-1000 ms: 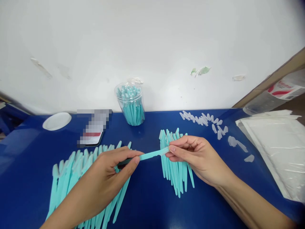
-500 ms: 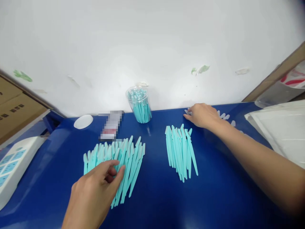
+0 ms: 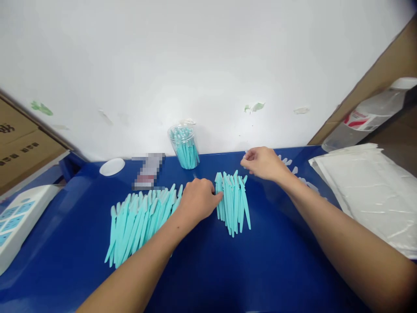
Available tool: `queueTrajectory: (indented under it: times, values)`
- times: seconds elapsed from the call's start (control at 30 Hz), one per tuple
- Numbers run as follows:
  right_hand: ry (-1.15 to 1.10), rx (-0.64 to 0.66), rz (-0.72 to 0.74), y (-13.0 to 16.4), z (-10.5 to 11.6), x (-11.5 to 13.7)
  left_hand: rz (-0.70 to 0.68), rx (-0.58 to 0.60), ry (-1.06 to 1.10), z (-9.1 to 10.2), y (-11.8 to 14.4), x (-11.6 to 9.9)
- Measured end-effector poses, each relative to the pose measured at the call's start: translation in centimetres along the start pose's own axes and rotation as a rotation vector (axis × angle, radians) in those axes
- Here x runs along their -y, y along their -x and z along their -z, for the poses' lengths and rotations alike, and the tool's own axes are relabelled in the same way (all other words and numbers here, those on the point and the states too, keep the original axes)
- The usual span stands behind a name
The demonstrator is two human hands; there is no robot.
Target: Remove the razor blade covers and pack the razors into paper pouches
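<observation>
Left hand point(image 3: 198, 200) curled, pressed against small teal stick pile point(image 3: 233, 202). Right hand point(image 3: 262, 163) pinched just behind pile; held item hidden.

The lower half of the frame holds the widest open stretch of blue surface point(image 3: 260, 269), crossed only by the two forearms, and a bare strip runs between the left pile of teal sticks point(image 3: 140, 219) and the smaller pile point(image 3: 233, 202) at centre, where the left hand point(image 3: 197, 200) sits against that pile's edge. Along the back wall the way is cluttered by a clear jar of sticks point(image 3: 184, 145), a white lid point(image 3: 112, 166) and small clear caps point(image 3: 288, 163) beside the right hand point(image 3: 262, 163). White plastic sheets point(image 3: 368, 187) close the right side, and a white device point(image 3: 16, 217) fills the left edge.
</observation>
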State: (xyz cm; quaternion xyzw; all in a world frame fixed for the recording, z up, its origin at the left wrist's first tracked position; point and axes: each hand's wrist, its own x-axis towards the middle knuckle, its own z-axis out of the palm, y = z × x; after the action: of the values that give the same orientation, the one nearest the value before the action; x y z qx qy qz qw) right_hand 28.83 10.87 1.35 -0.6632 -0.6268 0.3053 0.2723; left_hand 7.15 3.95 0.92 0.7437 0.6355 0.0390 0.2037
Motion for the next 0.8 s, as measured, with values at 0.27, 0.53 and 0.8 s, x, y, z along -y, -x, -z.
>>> queueTrajectory:
  times: [0.27,0.53,0.8]
  values:
    - [-0.819,0.203,-0.152,4.5,-0.5,-0.7,0.009,0.045,0.241,2.3,1.1,1.2]
    - [-1.132,0.258,-0.189,6.2,-3.0,0.6,-0.046,-0.008,0.585,6.5,4.7,6.2]
    - [-1.202,0.268,-0.253,6.9,-5.0,1.4,0.035,0.051,0.682,5.0,4.3,7.8]
